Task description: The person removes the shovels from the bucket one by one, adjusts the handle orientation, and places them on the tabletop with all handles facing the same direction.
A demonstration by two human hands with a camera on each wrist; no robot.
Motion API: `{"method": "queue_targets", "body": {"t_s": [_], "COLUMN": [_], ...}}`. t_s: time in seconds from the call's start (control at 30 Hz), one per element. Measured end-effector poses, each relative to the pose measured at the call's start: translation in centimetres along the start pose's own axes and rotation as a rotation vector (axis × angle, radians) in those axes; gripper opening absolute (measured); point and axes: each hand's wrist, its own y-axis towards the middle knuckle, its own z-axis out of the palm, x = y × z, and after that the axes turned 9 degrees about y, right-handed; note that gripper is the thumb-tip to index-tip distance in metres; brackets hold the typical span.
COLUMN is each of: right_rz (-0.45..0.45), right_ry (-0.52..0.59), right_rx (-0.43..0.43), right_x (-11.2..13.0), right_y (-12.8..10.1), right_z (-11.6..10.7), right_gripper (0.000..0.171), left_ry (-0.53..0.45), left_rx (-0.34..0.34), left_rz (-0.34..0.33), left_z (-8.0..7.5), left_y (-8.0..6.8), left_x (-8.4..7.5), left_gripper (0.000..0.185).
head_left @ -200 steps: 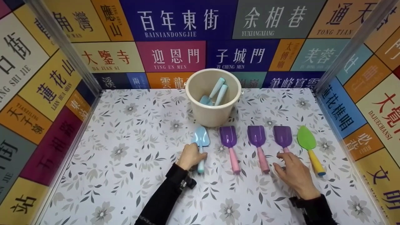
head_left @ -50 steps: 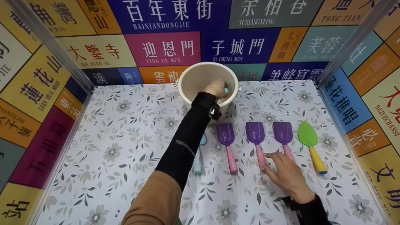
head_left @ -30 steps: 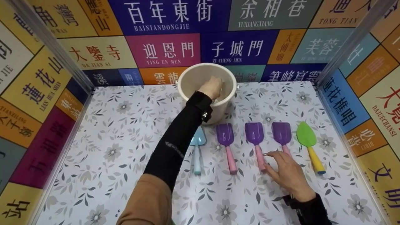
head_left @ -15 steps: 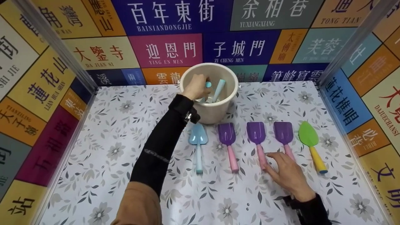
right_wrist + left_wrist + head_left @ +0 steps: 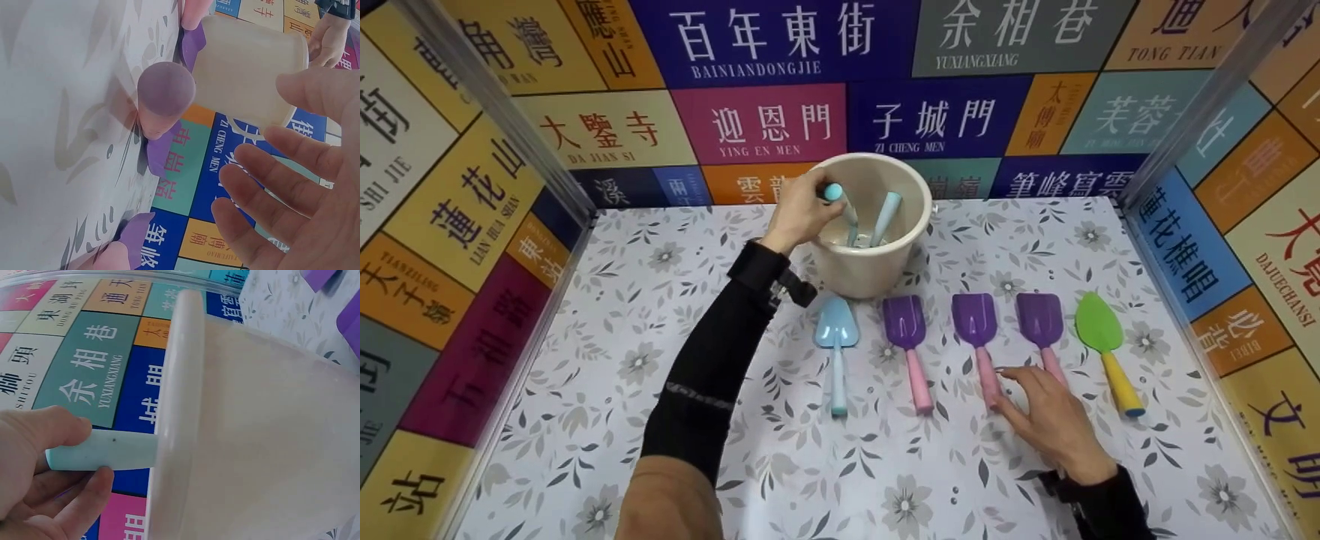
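Note:
At the left rim of the cream bucket (image 5: 864, 271), my left hand (image 5: 795, 214) pinches the end of a light blue shovel handle (image 5: 115, 450) between thumb and fingers. That shovel's lower part is inside the bucket. A second light blue handle (image 5: 886, 214) leans inside to its right. On the table, a light blue shovel (image 5: 837, 330) lies in front of the bucket. My right hand (image 5: 1054, 427), fingers spread loosely in the right wrist view, hovers by the pink handles of the middle purple shovel (image 5: 975, 319) and the right purple shovel (image 5: 1040, 319), gripping nothing.
Left of those two lies another purple shovel (image 5: 904, 321) with a pink handle. A green shovel (image 5: 1099, 324) with a yellow handle ends the row at right. Printed wall panels (image 5: 765, 124) enclose the flowered tabletop (image 5: 682, 315) behind and at both sides.
My left hand left the blue shovel on the table and reached into the bucket. There it took a blue handle and brought it leftward to the rim. My right hand shifted slightly left.

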Motion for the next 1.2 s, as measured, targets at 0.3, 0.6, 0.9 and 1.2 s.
{"method": "queue_targets", "body": {"t_s": [0.3, 0.6, 0.9, 1.2], "right_rz": [-0.003, 0.016, 0.016, 0.07], "right_ry": [-0.006, 0.001, 0.001, 0.016], "right_rx": [0.003, 0.011, 0.003, 0.022], "right_x": [-0.1, 0.1, 0.3, 0.4], "right_y": [0.0, 0.2, 0.3, 0.4], "right_z": [0.1, -0.1, -0.3, -0.5], "right_gripper": [0.041, 0.042, 0.04, 0.039], "left_ry": [-0.114, -0.267, -0.338, -0.486], "left_rx": [-0.135, -0.28, -0.459, -0.549], "left_rz": [0.048, 0.135, 0.26, 0.381], "left_z": [-1.6, -2.8, -3.3, -2.6], "left_y": [-2.6, -6.2, -11.0, -16.1], "left_x": [0.3, 0.0, 0.4, 1.3], "left_gripper": [0.03, 0.03, 0.03, 0.034]}}
